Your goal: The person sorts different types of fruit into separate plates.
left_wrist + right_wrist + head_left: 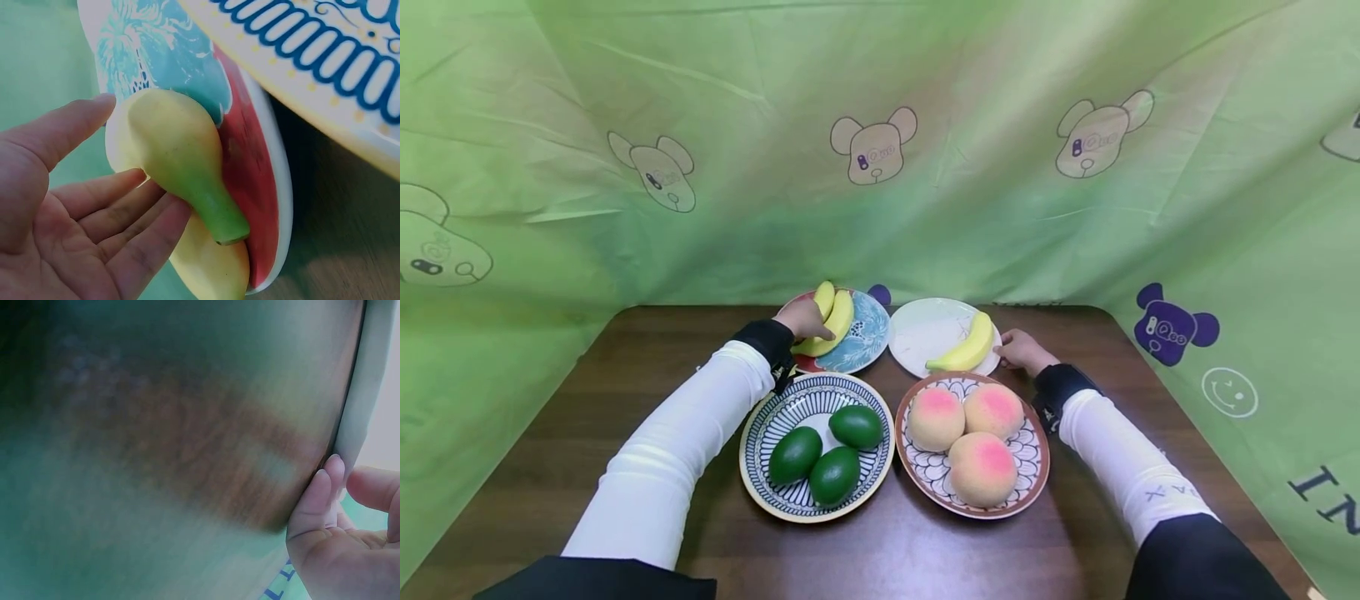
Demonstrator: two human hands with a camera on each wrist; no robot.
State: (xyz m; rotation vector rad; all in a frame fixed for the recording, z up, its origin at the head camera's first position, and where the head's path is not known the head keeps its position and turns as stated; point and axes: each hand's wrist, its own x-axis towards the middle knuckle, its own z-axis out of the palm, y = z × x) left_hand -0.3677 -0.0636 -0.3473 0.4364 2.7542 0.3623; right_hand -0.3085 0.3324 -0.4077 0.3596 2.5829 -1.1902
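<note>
My left hand is at the two bananas on the blue-and-red patterned plate at the back. In the left wrist view its fingers lie loosely extended against the side of a yellow banana with a green stem end. The thumb stands apart from that banana, and a second banana shows below. At the right, my right hand pinches the rim of a white plate between thumb and fingers. One banana lies on this plate, near the hand.
In front stand a blue-and-white patterned bowl with three dark green avocado-like fruits and a brown-rimmed plate with three peaches. All rest on a brown wooden table. A green printed cloth hangs behind and along both sides.
</note>
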